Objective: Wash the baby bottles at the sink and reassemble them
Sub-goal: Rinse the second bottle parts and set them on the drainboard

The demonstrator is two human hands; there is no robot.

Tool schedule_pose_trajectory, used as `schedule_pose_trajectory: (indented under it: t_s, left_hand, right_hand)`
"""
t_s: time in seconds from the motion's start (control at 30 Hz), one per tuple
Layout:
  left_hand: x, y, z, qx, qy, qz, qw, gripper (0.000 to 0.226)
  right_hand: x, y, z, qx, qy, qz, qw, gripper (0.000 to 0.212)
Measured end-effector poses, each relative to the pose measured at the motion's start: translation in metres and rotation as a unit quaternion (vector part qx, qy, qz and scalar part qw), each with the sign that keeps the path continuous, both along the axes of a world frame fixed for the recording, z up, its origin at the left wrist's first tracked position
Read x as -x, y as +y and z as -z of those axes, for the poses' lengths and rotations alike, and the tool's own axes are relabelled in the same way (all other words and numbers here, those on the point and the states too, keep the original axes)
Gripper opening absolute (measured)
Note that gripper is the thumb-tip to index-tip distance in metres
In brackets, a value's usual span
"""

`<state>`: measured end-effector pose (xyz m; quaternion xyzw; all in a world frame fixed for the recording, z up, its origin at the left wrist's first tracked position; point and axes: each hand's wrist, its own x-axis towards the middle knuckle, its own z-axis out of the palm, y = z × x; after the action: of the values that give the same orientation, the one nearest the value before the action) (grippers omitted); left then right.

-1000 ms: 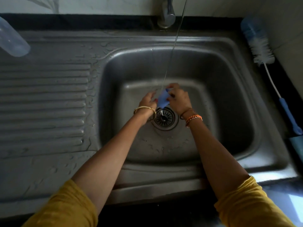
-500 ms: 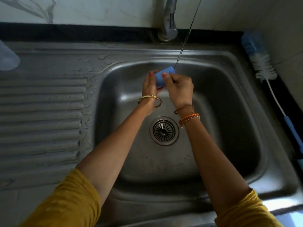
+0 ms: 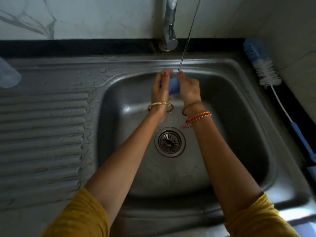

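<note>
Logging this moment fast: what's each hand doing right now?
Left hand: fingers curled round the blue bottle part, holding it.
Right hand: gripping the same blue bottle part under the water stream.

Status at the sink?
Left hand and right hand both grip blue bottle part under water stream. Bottle brush idle at right. Nothing blocking.
</note>
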<state>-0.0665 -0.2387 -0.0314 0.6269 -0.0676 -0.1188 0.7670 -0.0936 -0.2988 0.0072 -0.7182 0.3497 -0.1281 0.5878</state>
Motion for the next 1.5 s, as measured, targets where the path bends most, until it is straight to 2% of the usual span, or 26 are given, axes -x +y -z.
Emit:
schedule_pose_trajectory:
  t_s: [0.07, 0.13, 0.2, 0.27, 0.3, 0.37, 0.4, 0.47, 0.5, 0.53, 0.57, 0.63, 0.7, 0.73, 0.8, 0.87, 0.9, 0.93, 1.03, 1.13, 1.2, 1.27, 1.33, 1.4, 1.43, 1.5]
  left_hand:
    - [-0.002, 0.005, 0.001, -0.034, -0.114, -0.025, 0.993, 0.025]
    - [-0.007, 0.008, -0.006, -0.076, -0.128, -0.07, 0.986, 0.027]
    - [-0.018, 0.008, -0.014, -0.111, -0.068, -0.108, 0.986, 0.034]
    - [-0.029, 0.005, -0.022, -0.116, 0.035, -0.116, 0.986, 0.035]
    - [-0.035, 0.002, -0.027, -0.102, 0.103, -0.112, 0.983, 0.034]
    - [-0.041, 0.002, -0.037, -0.044, 0.258, -0.07, 0.963, 0.029]
    - [-0.042, 0.004, -0.038, -0.027, 0.305, -0.048, 0.951, 0.03]
    - [-0.041, 0.005, -0.033, -0.031, 0.324, -0.017, 0.945, 0.033]
    - [-0.038, 0.006, -0.031, -0.04, 0.326, 0.002, 0.944, 0.034]
    - [-0.036, 0.004, -0.033, -0.043, 0.333, 0.019, 0.942, 0.035]
    - [-0.033, 0.0, -0.035, -0.042, 0.331, 0.029, 0.942, 0.034]
    - [-0.027, -0.014, -0.036, -0.059, 0.252, 0.019, 0.966, 0.037]
    - [-0.017, -0.021, -0.033, -0.125, 0.082, -0.034, 0.988, 0.04]
    - [-0.011, -0.02, -0.032, -0.13, -0.026, -0.066, 0.989, 0.038]
    - [-0.006, -0.01, -0.028, -0.121, -0.235, -0.075, 0.961, 0.032]
    - [-0.009, 0.001, -0.022, -0.137, -0.387, -0.052, 0.91, 0.023]
    - [-0.012, 0.002, -0.022, -0.156, -0.419, -0.045, 0.893, 0.019]
    - [-0.013, 0.002, -0.023, -0.172, -0.417, -0.051, 0.891, 0.018]
    - [-0.009, -0.003, -0.034, -0.152, -0.288, -0.112, 0.939, 0.024]
    - [-0.015, -0.008, -0.045, -0.091, -0.065, -0.11, 0.988, 0.028]
    - [-0.027, -0.008, -0.051, -0.051, 0.135, -0.077, 0.986, 0.026]
    - [-0.036, -0.002, -0.051, 0.004, 0.3, -0.012, 0.954, 0.018]
    - [-0.038, 0.005, -0.046, 0.054, 0.368, 0.013, 0.928, 0.017]
    - [-0.037, 0.008, -0.041, 0.075, 0.398, 0.026, 0.914, 0.014]
    - [-0.037, 0.007, -0.041, 0.077, 0.407, 0.031, 0.91, 0.016]
    - [-0.036, 0.0, -0.047, 0.075, 0.405, 0.041, 0.91, 0.025]
  right_hand:
    - [-0.008, 0.001, -0.007, -0.035, 0.014, -0.012, 0.999, 0.026]
    - [-0.011, 0.007, -0.01, -0.01, 0.033, -0.044, 0.998, 0.031]
    - [-0.012, 0.011, -0.009, 0.026, 0.033, -0.068, 0.997, 0.035]
    - [-0.006, 0.016, -0.008, 0.066, 0.016, -0.087, 0.994, 0.036]
    - [-0.001, 0.016, -0.006, 0.127, 0.003, -0.105, 0.986, 0.035]
    - [0.016, 0.012, -0.004, 0.302, -0.022, -0.165, 0.939, 0.036]
    - [0.024, 0.007, -0.003, 0.376, -0.034, -0.195, 0.905, 0.037]
    - [0.036, -0.007, 0.001, 0.463, -0.036, -0.228, 0.856, 0.028]
    - [0.038, -0.013, 0.004, 0.474, -0.028, -0.217, 0.853, 0.024]
    - [0.037, -0.017, 0.007, 0.459, -0.015, -0.188, 0.868, 0.022]
    - [0.032, -0.018, 0.008, 0.412, -0.008, -0.139, 0.901, 0.023]
    - [0.018, -0.014, 0.0, 0.249, -0.001, -0.024, 0.968, 0.025]
    - [0.008, -0.01, -0.01, 0.119, 0.02, 0.042, 0.992, 0.025]
    - [0.005, -0.009, -0.014, 0.09, 0.029, 0.048, 0.994, 0.024]
    - [0.003, -0.009, -0.021, 0.076, 0.034, 0.045, 0.996, 0.022]
    - [0.005, -0.01, -0.026, 0.067, 0.035, 0.027, 0.997, 0.023]
    - [0.005, -0.01, -0.026, 0.072, 0.04, 0.014, 0.997, 0.021]
    - [0.006, -0.01, -0.026, 0.088, 0.043, 0.004, 0.995, 0.02]
    - [0.006, -0.005, -0.029, 0.18, 0.014, 0.003, 0.983, 0.03]
    - [0.009, 0.0, -0.029, 0.329, -0.017, -0.027, 0.944, 0.029]
    - [0.02, 0.002, -0.021, 0.424, -0.026, -0.067, 0.903, 0.024]
    - [0.033, 0.002, -0.015, 0.472, -0.063, -0.11, 0.872, 0.018]
    - [0.041, -0.005, -0.012, 0.524, -0.123, -0.129, 0.833, 0.012]
    - [0.043, -0.015, -0.01, 0.584, -0.159, -0.159, 0.78, 0.014]
    - [0.042, -0.019, -0.01, 0.589, -0.159, -0.171, 0.773, 0.015]
    - [0.039, -0.022, -0.012, 0.551, -0.14, -0.149, 0.809, 0.015]
